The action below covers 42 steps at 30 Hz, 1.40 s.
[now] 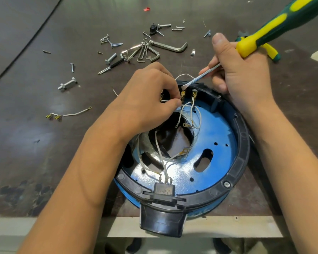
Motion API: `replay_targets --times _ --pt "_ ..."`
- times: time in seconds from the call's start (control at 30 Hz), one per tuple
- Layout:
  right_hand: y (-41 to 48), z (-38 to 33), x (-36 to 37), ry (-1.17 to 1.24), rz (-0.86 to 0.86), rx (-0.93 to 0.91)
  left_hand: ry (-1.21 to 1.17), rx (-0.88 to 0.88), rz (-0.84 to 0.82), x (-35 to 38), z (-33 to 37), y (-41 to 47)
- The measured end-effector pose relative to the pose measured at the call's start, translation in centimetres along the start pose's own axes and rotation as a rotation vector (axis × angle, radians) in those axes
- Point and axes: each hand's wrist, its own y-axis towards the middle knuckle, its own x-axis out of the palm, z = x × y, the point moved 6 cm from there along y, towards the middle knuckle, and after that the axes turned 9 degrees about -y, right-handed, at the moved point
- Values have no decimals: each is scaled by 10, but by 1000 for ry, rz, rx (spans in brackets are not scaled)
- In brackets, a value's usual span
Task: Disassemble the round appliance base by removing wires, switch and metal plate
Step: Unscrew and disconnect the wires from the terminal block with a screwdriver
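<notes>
Brown tabletop (35,74), dark and scuffed, with the round appliance base (243,136) at its near edge, open side up, between both forearms. Blue metal plate (220,133) inside the black rim, pierced by one large middle hole and smaller slots, seemingly not yet freed. Green-and-yellow screwdriver (275,28) next, long axis slanting from upper right down and left, flat blade tip against the top of the switch (189,89) at the far rim. Right grip (244,70) curled round the foot of the handle, fingertips steadying the steel shaft. Left grip (147,98) nearer the work, thumb and forefinger pinched tight on a brass terminal (183,96) plugged into the switch, directly ahead of the knuckles. Black socket (163,189) at the near rim, opposite the switch. White wires (191,110) thin and slack, looping from switch and socket across the plate. One freed wire (75,113) well apart on the left. Second terminal (193,94) just right of the pinched one, also plugged in. Probably a lever-and-pull step: blade prying from above, pinch drawing the terminal toward the body along its own line. Risk of tearing wire from crimp if tugged sideways.
</notes>
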Motion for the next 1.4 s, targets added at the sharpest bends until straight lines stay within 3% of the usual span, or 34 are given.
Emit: replay_targets --times 0.23,0.67,1.0,1.4 --pt "2 7 -2 12 -12 63 11 0 -1 1 0 1" --pt "-6 -11 -1 34 -2 -185 6 -8 -6 0 0 1" --pt "-3 -8 3 12 -35 -138 6 -1 -12 0 1 1" --pt "-4 -12 -2 7 7 -238 14 9 -11 -1 1 1"
